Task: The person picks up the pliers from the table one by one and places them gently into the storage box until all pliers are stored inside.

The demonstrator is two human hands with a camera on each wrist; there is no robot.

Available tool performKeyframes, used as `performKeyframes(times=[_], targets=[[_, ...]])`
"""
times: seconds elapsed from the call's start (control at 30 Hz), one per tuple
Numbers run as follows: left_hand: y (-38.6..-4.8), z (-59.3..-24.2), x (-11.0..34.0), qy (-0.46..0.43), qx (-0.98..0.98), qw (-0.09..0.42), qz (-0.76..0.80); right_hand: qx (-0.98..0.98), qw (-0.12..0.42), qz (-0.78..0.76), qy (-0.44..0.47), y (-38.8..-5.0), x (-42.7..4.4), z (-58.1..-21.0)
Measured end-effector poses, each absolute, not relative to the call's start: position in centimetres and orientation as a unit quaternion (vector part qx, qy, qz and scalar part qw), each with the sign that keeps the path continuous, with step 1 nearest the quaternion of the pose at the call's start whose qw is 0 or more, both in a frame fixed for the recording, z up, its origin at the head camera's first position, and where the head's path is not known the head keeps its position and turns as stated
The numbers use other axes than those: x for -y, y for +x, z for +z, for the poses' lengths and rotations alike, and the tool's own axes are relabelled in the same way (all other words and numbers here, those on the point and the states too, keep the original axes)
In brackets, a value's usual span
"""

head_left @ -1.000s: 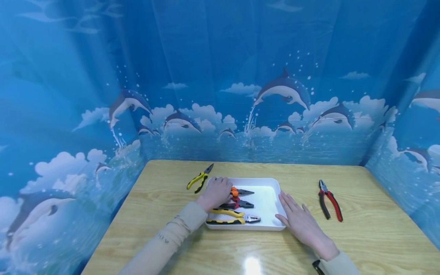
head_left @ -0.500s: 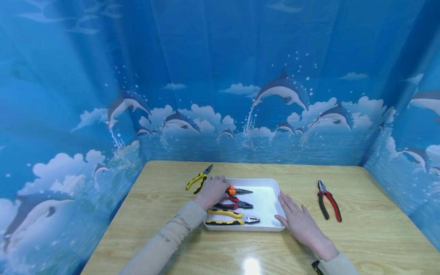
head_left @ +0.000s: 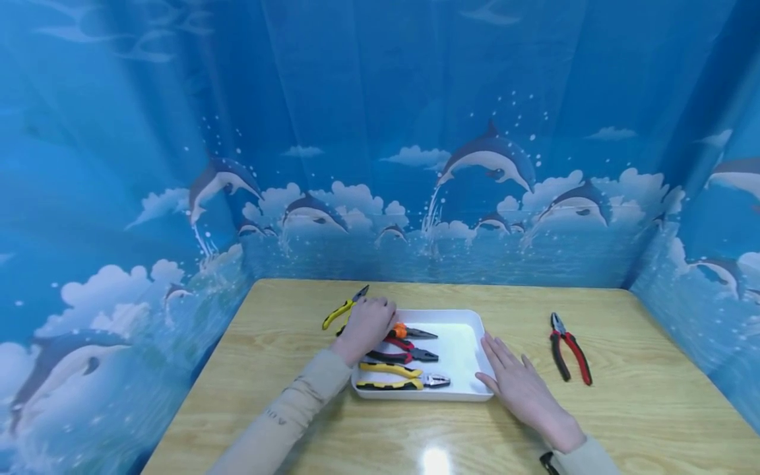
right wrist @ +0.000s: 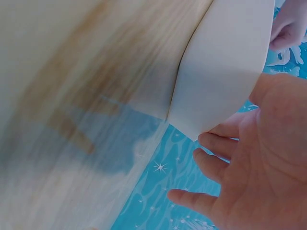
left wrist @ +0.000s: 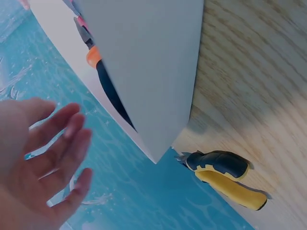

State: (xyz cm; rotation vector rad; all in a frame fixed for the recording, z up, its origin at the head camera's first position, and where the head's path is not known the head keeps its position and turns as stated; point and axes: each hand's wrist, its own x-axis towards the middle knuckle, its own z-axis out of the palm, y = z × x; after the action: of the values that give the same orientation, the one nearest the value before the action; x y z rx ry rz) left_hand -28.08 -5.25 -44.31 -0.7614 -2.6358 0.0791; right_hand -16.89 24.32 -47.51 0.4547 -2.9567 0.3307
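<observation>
My left hand (head_left: 369,323) hovers over the left end of a white tray (head_left: 466,392), its fingers loosely bent around nothing in the left wrist view. Just under its fingertips lie orange-collared needle-nose pliers (head_left: 418,333), their dark handle (left wrist: 110,91) along the tray wall. Red-and-black pliers (head_left: 410,354) and yellow-and-black combination pliers (head_left: 398,377) lie below them inside the tray. Beyond the left hand, on the table, are yellow-and-black needle-nose pliers (head_left: 341,311), partly hidden by it. Straight-fingered, my right hand (head_left: 522,386) rests against the tray's right wall.
Red-and-black combination pliers (head_left: 568,349) lie spread on the wooden table (head_left: 641,396), to the right of the tray. A blue curtain (head_left: 380,132) printed with dolphins surrounds the table at the back and sides.
My left hand has moved back from the orange-collared pliers, up and left over the tray's edge, and now covers part of the yellow needle-nose pliers. The right hand stays on the tray wall.
</observation>
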Motion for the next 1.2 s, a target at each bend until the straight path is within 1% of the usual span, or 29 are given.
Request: performKeyframes(times=[0.17,0.4,0.67,0.77,0.87,0.93,1.2], targets=[[-27.8,-43.8,5.5,-0.258,0.937,0.235,0.015,0.981,0.061,0.11,0.149,-16.9,-24.4,-47.4],[-27.8,-43.5,6.5,-0.231,0.94,0.253,0.003,0.981,0.057,0.111,0.148,-17.1,-24.3,-47.1],[-29.2,-44.1,8.9,-0.199,0.931,0.305,-0.022,0.981,0.056,0.107,0.15,-17.0,-24.3,-47.3],[-29.8,-44.7,9.8,-0.178,0.933,0.313,-0.026,0.981,0.058,0.106,0.15,-17.1,-24.3,-47.3],[-30.3,-45.3,10.6,-0.151,0.942,0.298,-0.029,0.981,0.059,0.107,0.15,-17.1,-24.3,-47.3],[-30.5,-45.8,11.2,-0.133,0.951,0.278,-0.028,0.981,0.058,0.108,0.15,-17.1,-24.2,-47.4],[-31.0,-47.5,12.1,-0.076,0.982,0.172,-0.016,0.981,0.053,0.11,0.149,-17.0,-24.3,-47.4]])
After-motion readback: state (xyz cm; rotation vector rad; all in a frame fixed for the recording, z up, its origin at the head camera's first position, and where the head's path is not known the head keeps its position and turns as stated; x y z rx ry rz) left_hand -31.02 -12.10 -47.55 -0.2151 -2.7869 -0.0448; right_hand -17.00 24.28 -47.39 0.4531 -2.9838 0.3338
